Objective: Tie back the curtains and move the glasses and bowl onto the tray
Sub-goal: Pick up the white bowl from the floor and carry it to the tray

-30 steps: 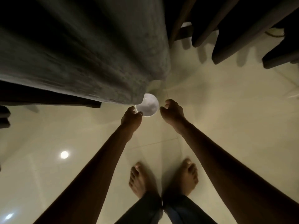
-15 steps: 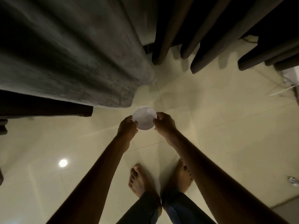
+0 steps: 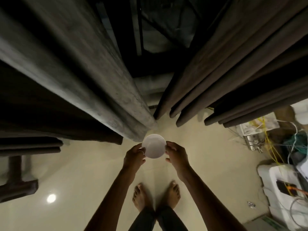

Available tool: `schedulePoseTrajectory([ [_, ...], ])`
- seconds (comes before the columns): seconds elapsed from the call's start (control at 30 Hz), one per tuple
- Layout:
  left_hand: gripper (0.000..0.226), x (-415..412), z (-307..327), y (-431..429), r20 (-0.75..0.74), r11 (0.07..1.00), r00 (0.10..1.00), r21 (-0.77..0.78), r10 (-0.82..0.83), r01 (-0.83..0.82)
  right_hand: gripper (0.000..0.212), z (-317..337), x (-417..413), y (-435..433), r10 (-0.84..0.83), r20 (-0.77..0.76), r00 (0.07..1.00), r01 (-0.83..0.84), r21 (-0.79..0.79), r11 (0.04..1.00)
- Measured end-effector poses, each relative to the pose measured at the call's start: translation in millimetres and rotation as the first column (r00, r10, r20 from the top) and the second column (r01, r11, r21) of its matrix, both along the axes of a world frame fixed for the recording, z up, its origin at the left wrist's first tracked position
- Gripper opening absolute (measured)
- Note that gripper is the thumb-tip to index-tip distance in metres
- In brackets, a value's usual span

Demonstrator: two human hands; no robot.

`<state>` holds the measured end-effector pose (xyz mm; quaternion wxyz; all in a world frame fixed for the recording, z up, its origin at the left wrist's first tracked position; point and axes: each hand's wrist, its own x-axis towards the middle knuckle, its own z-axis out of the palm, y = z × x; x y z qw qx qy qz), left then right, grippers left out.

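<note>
Hanging in mid-air over the beige tiled floor [image 3: 80, 165], the small white bowl [image 3: 154, 146] is showing as a plain round disc from above. It's sitting just below the hem of the grey curtain [image 3: 100, 80], ahead of the bare feet [image 3: 141, 195]. L hand [image 3: 134, 155] is pinching its left rim w/ curled fingers. R hand [image 3: 177, 155] is gripping the right rim, thumb & fingers curled. The brown curtain [image 3: 216, 77] is hanging to the right.
</note>
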<state>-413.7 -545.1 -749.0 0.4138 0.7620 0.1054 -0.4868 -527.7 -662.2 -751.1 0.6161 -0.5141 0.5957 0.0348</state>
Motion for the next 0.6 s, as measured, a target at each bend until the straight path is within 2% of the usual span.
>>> schedulePoseTrajectory([
  [0.27,0.039,-24.0,145.5,34.3,-0.035,0.983,0.983,-0.039,0.177,-0.179,0.021,148.4,-10.2,33.9,-0.015,0.075,0.997,0.015,0.01,1.0],
  [0.47,0.041,-43.0,228.3,60.0,-0.038,0.955,0.958,-0.07,0.285,-0.287,0.026,229.4,-16.2,60.1,0.004,0.112,0.994,-0.006,0.018,1.0],
  [0.6,0.039,-47.3,270.2,74.0,-0.01,0.946,0.95,-0.093,0.313,-0.312,0.02,268.3,-16.7,71.0,-0.001,0.136,0.991,-0.004,0.034,0.999],
])
